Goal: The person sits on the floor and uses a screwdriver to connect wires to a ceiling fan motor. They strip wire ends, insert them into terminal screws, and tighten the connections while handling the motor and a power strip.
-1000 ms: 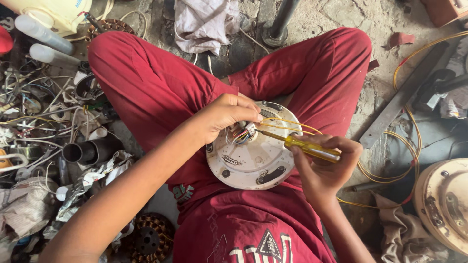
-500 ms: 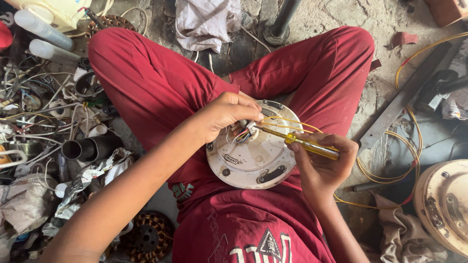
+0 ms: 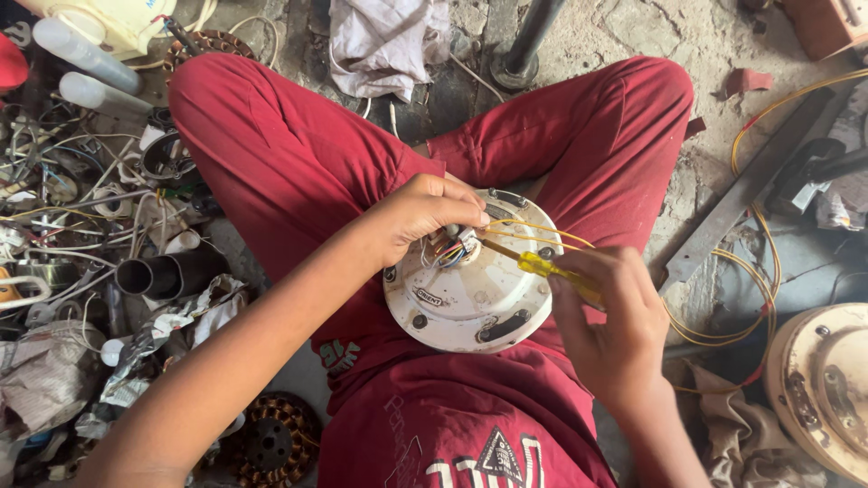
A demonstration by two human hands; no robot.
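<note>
Person sat cross-legged on the floor (image 3: pixel 633 27), white round motor housing (image 3: pixel 470 294) resting in the lap between red-trousered thighs. Left hand (image 3: pixel 420 217) lay over the housing's upper-left edge, fingers curled down and pinching at the wire cluster (image 3: pixel 449 250) near its centre. Right hand (image 3: pixel 610 321) sat off the housing's right rim, closed around a yellow-handled screwdriver (image 3: pixel 542 267). Screwdriver's long axis ran from lower right up toward the left, tip meeting the wires just under the left fingertips. So the left hand was on the work point; the right stood back by the tool's length. Scrap wire and pipes (image 3: pixel 167 271) lay well apart on the person's left; another housing (image 3: pixel 818 389) on the right.
</note>
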